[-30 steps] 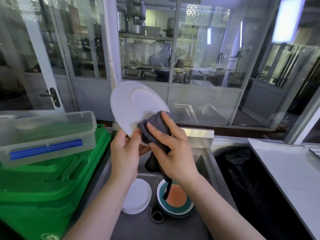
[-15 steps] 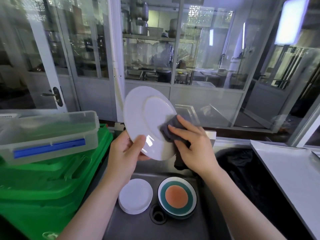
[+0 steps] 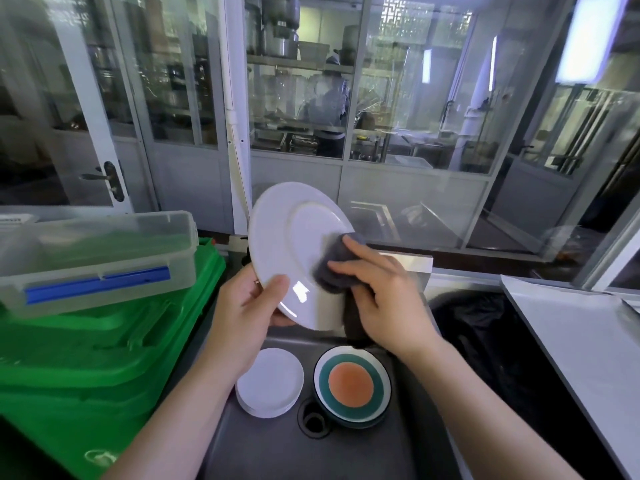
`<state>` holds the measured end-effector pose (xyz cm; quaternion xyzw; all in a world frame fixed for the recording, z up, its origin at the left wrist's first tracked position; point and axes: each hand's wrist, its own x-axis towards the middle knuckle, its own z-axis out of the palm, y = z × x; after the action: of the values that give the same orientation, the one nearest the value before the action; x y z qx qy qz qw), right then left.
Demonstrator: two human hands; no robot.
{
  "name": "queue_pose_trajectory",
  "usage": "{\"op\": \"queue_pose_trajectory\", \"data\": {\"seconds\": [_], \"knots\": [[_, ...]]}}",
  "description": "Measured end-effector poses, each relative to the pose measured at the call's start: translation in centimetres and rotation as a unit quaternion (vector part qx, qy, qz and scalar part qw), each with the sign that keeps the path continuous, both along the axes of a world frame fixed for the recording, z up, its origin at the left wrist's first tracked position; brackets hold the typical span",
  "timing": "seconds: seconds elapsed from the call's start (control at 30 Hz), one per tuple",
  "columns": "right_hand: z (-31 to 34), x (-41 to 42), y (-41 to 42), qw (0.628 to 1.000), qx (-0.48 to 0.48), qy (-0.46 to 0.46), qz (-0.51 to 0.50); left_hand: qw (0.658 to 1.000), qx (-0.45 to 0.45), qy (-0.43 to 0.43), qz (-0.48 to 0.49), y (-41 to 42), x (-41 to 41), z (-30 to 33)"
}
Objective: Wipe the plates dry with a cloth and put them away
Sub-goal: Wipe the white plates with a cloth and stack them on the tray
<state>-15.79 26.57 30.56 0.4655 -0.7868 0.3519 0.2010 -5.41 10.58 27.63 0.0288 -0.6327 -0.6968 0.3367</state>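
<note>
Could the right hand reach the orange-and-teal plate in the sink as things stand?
Probably yes, once freed: the right hand presses a grey cloth on the white plate, and the orange-and-teal plate lies uncovered just below it in the sink, with nothing between.

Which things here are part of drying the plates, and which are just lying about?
Part of the job: white plate in the left hand; grey cloth under the right hand; stack of white plates and striped plate in the sink.

Lying about: clear box; green bins; black bag.
</note>
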Motion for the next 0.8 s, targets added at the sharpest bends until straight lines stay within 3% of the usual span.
{"op": "queue_pose_trajectory", "data": {"seconds": [0.13,0.27,0.47,0.8], "knots": [[1.5,1.9,-1.3,0.998,-0.020,0.011,0.059,0.999,-0.040,-0.033,-0.012,0.2,0.1,-0.3],[3.0,3.1,-2.4,0.992,-0.002,0.096,0.086,0.998,-0.025,-0.046,-0.036,0.5,0.2,0.0],[5.0,0.8,-4.6,0.996,-0.019,0.086,0.033,0.994,-0.069,-0.046,-0.073,-0.4,0.9,1.3],[4.8,-6.5,-4.3,0.986,-0.089,-0.137,-0.027,0.999,-0.010,-0.016,-0.048,-1.2,2.4,0.8]]}}
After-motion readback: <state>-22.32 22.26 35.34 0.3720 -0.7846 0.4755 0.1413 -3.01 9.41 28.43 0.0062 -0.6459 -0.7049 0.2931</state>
